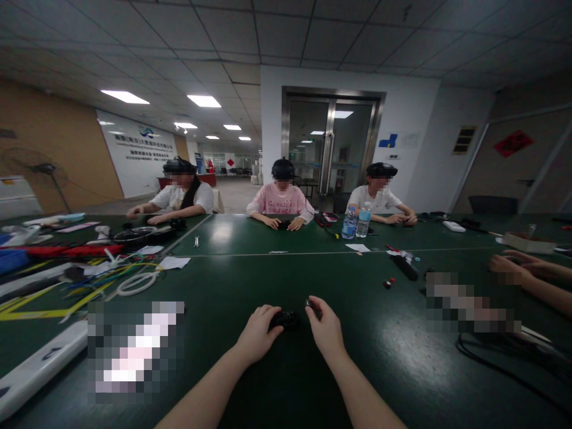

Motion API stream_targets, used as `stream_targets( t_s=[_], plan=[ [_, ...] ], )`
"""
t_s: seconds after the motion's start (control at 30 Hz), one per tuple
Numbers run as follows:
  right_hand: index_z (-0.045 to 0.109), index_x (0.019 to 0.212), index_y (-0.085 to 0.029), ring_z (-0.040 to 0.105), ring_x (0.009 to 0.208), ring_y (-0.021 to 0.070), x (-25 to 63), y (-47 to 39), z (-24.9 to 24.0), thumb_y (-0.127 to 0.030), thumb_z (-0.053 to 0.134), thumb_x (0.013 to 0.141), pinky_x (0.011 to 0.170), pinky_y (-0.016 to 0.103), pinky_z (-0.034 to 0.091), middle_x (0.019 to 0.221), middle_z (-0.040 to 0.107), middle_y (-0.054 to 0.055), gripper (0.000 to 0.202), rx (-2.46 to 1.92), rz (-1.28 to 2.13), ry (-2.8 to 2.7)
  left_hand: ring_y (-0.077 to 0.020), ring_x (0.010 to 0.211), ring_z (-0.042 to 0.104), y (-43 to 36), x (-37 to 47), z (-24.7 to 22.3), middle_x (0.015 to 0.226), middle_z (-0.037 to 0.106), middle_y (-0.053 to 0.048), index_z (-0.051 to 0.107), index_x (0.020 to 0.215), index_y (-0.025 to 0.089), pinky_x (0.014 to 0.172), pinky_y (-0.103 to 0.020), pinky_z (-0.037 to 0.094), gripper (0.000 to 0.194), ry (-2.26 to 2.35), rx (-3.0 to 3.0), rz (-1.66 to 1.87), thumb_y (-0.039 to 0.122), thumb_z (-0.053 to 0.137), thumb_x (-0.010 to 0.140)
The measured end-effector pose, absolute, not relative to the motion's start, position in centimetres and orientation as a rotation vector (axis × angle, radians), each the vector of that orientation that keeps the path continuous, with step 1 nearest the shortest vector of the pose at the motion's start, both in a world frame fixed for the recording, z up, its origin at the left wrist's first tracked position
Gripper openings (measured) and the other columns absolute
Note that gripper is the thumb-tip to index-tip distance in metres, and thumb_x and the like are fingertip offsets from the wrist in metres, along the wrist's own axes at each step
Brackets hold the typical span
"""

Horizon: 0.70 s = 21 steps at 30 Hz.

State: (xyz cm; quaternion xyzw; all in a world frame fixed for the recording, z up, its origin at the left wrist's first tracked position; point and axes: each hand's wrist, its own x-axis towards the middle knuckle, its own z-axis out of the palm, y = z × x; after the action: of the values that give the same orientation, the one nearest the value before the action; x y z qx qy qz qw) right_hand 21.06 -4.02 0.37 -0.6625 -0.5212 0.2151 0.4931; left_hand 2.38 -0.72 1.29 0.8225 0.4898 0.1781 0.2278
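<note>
Just above the green table (286, 277), my left hand (260, 332) is closed on the left end of a small black block-like object (288, 320), thumb in front and fingers behind. Its exact kind is too dark to make out. To its right and apart from it, my right hand (328, 331) pinches a tiny dark piece (308, 303) between thumb and fingertips. What that piece is, I cannot tell.
On the left lie a white power strip (44, 363), a coiled white cable (138, 283) and loose wires. Two water bottles (350, 223) stand farther back. A black cable (500, 369) runs at right. Several people sit around the table; a co-worker's hands (513, 268) are at the right.
</note>
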Motion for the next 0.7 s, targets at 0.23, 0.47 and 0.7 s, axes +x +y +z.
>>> stream_targets(
  t_s=[0.23, 0.47, 0.7],
  plan=[
    [0.061, 0.107, -0.025, 0.053, 0.108, 0.0202, 19.6, -4.6, 1.1, -0.027, 0.051, 0.078, 0.092, 0.035, 0.041, 0.111, 0.062, 0.002, 0.030, -1.597, 0.526, -1.587, -0.0215, 0.113, 0.046, -0.6, 2.3, 1.1, 0.121, 0.052, -0.004, 0.050, 0.120, 0.022, 0.098, -0.034, 0.036, 0.042, 1.326, 2.298, 0.506, 0.031, 0.050, 0.079],
    [0.064, 0.099, -0.028, 0.053, 0.104, 0.0204, 18.7, -4.6, 1.5, -0.022, 0.055, 0.076, 0.090, 0.035, 0.038, 0.106, 0.063, 0.000, 0.025, -1.676, 0.504, -1.790, -0.0214, 0.112, 0.046, -0.5, 2.4, 0.9, 0.120, 0.053, -0.004, 0.049, 0.120, 0.022, 0.098, -0.034, 0.036, 0.041, 1.299, 2.334, 0.531, 0.029, 0.049, 0.079],
    [0.063, 0.100, -0.027, 0.052, 0.103, 0.0196, 18.7, -4.7, 1.7, -0.023, 0.053, 0.078, 0.088, 0.033, 0.039, 0.104, 0.063, 0.000, 0.025, -1.695, 0.535, -1.775, -0.0213, 0.114, 0.045, -0.6, 2.4, 1.1, 0.122, 0.052, -0.004, 0.048, 0.122, 0.022, 0.097, -0.034, 0.035, 0.043, 1.321, 2.309, 0.503, 0.031, 0.048, 0.080]
  ],
)
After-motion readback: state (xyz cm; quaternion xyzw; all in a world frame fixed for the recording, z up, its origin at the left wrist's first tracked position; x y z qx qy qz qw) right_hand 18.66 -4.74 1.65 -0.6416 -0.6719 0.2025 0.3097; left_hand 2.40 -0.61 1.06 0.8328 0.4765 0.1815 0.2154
